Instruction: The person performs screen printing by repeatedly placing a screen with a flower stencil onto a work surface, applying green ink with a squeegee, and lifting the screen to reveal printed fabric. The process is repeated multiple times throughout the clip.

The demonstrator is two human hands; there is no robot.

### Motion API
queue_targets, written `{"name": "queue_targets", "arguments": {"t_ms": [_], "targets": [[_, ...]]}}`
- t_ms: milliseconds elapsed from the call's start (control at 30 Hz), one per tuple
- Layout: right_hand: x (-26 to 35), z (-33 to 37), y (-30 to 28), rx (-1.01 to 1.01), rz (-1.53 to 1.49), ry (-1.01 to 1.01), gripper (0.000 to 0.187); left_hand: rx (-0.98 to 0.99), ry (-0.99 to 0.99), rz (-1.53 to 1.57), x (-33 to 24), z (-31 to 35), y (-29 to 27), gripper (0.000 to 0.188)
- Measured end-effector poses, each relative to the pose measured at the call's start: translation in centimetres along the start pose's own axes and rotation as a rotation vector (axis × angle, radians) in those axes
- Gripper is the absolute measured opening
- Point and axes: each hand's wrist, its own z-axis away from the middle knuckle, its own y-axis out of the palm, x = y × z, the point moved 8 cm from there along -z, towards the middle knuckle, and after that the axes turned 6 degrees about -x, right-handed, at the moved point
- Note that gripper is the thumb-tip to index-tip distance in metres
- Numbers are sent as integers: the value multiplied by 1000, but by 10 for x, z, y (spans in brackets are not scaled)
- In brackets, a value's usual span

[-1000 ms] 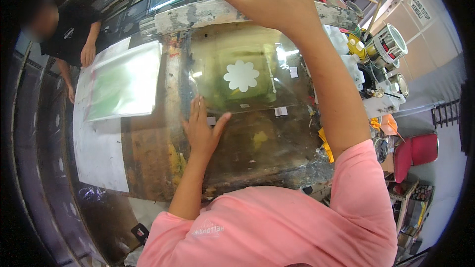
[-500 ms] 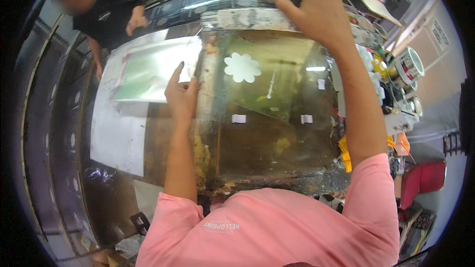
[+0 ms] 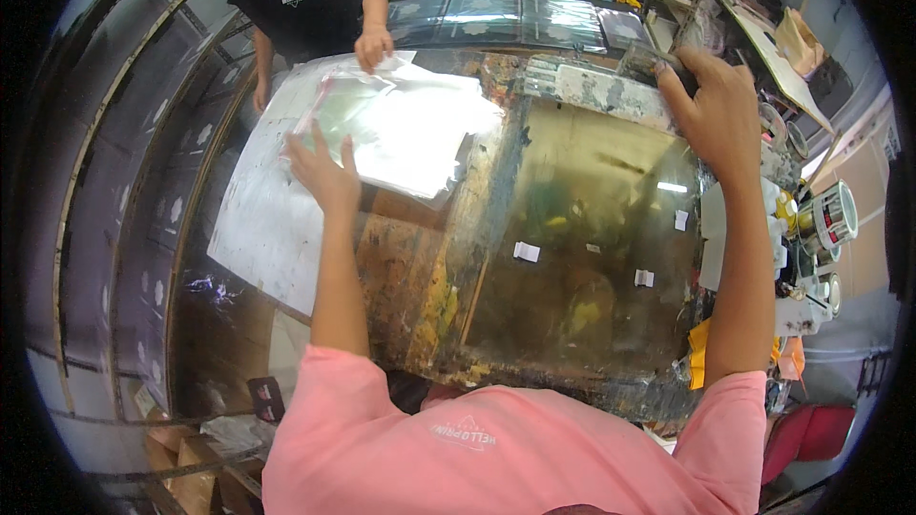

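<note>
My left hand [image 3: 329, 174] is open, its fingers spread at the near left edge of a stack of shiny clear plastic sheets [image 3: 410, 138]. The stack lies on a large white sheet [image 3: 262, 219] at the left of the worktable. At the far right my right hand [image 3: 718, 110] curls its fingers over the end of the paint-stained bar [image 3: 601, 91]. What lies within its grip is hidden. Below that bar is a glossy yellow-brown panel [image 3: 582, 191], with small white tabs [image 3: 526, 252] stuck on it. A co-worker's hand [image 3: 374, 46] touches the far edge of the stack.
Paint cans [image 3: 828, 215] and white plastic containers [image 3: 763, 238] crowd the right side. Metal racks with dark panels [image 3: 114, 229] stand at the left, and more racked panels [image 3: 496, 19] are behind. A red chair [image 3: 811, 443] is at the lower right.
The clear sheet with the white flower shape has gone from the yellow-brown panel. My left hand has moved left along the plastic stack. The co-worker has come closer, now touching the stack.
</note>
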Motion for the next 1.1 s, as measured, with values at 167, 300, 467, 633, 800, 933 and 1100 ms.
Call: {"name": "queue_targets", "arguments": {"t_ms": [167,300,467,633,800,933,1100], "targets": [[1,-10,-1,18,1,-3,47,399,489,212,-87,63,0,53],[-4,-11,3,94,34,52,48,581,392,53,-92,86,21,53],[1,3,0,-15,6,-20,48,745,216,167,-83,73,30,51],[0,4,1,-67,5,-40,49,691,261,426,-114,24,-5,47],[-4,-2,6,-7,49,-50,52,912,377,558,-221,87,-31,48],[-3,-3,1,-67,-16,-64,51,1111,547,626,-304,182,-48,83],[-1,-5,-2,-81,-12,-66,51,1034,747,683,-378,246,-73,131]]}}
